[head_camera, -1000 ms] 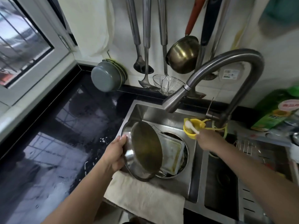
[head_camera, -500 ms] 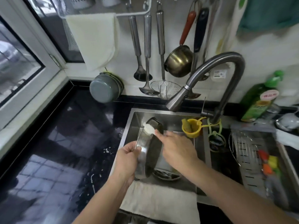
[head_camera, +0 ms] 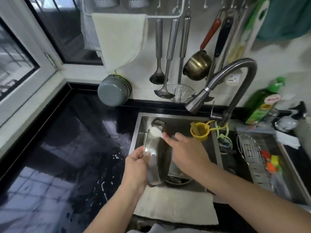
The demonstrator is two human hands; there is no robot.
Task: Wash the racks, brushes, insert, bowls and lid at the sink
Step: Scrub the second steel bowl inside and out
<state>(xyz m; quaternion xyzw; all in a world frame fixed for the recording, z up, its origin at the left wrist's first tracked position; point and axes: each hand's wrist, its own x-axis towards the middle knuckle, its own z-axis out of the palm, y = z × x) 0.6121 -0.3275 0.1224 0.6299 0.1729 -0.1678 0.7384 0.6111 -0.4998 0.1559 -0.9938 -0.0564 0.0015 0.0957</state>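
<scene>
Left hand [head_camera: 137, 167] grips steel bowl [head_camera: 158, 158] edge-up (over sink [head_camera: 176, 121]); right hand [head_camera: 186, 152] pinches white brush [head_camera: 155, 132] at its rim.

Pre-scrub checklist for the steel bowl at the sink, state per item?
1. Left hand has a grip on the steel bowl rim: ok.
2. Bowl tilted on edge over the sink: ok.
3. Right hand holds the white brush at the bowl's upper rim: ok; its exact grip is blurred.
4. Water running from the faucet: cannot tell.
5. Soap on the brush: cannot tell.
6. Other dishes lie under the bowl, so little room to set it down: not ok.
</scene>
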